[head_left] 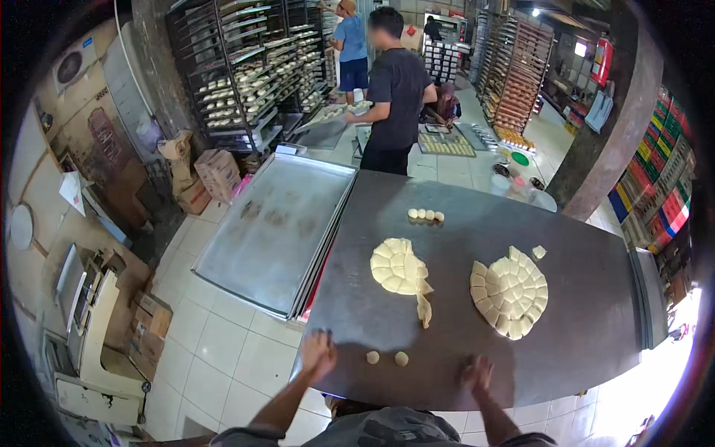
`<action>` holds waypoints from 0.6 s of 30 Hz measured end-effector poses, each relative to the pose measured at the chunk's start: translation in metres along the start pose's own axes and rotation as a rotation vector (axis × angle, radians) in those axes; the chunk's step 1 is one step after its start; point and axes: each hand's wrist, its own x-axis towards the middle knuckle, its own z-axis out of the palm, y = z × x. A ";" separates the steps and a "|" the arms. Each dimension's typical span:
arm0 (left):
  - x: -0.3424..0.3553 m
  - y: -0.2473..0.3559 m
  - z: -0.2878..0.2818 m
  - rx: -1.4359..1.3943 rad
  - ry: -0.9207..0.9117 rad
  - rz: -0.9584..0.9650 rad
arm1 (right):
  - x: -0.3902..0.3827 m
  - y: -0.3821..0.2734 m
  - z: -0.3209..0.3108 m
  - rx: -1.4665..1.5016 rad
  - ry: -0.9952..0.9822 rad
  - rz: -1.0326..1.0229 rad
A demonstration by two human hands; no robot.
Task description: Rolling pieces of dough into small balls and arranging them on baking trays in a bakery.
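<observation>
On the steel table (566,298), my left hand (319,352) is at the near left edge with fingers curled; what they may hold is hidden. My right hand (477,372) is cupped low over the tabletop, fingers bent, its underside hidden. Two dough balls (387,358) sit between my hands. Beyond them lie a cut dough slab with a trailing strip (395,264), a rounder cut dough slab (509,294) with a loose piece (539,252), and a short row of several balls (426,215).
Stacked metal trays (268,235) adjoin the table's left. A person in a dark shirt (395,97) carries a tray behind it; other people work farther back. Loaded racks (246,89) stand beyond, cardboard boxes (216,171) at left, a pillar (611,127) and stacked crates (655,171) at right.
</observation>
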 end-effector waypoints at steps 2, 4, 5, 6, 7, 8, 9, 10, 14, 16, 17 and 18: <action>0.028 -0.004 -0.002 0.001 -0.048 -0.177 | -0.004 0.007 -0.012 -0.074 0.036 -0.031; 0.035 0.031 0.014 0.013 0.046 -0.255 | 0.021 -0.044 -0.013 0.239 -0.196 0.180; 0.022 0.034 0.013 0.004 0.035 -0.243 | -0.002 -0.042 -0.022 0.231 -0.189 0.196; -0.006 0.033 0.009 -0.015 -0.029 -0.031 | -0.033 -0.036 -0.034 0.241 -0.230 -0.019; -0.029 0.030 0.004 -0.035 -0.093 0.181 | -0.052 -0.031 -0.041 0.248 -0.272 -0.235; -0.092 -0.018 0.015 -0.027 -0.108 0.168 | -0.048 -0.035 -0.050 0.252 -0.292 -0.232; -0.124 -0.078 0.028 -0.258 -0.171 -0.060 | -0.030 -0.034 -0.054 0.211 -0.207 -0.224; -0.102 -0.106 0.054 -0.487 -0.208 -0.324 | -0.003 -0.035 -0.059 0.168 -0.139 -0.246; -0.001 0.019 0.006 -0.001 0.047 -0.175 | 0.041 -0.072 -0.066 0.232 -0.262 0.232; -0.014 0.050 -0.017 -0.106 0.003 -0.071 | 0.008 -0.083 -0.071 0.304 -0.258 0.053; -0.025 0.061 -0.034 -0.208 -0.014 0.031 | -0.011 -0.074 -0.079 0.347 -0.272 -0.023; -0.033 0.060 -0.048 -0.177 -0.004 0.089 | -0.022 -0.066 -0.092 0.322 -0.261 -0.066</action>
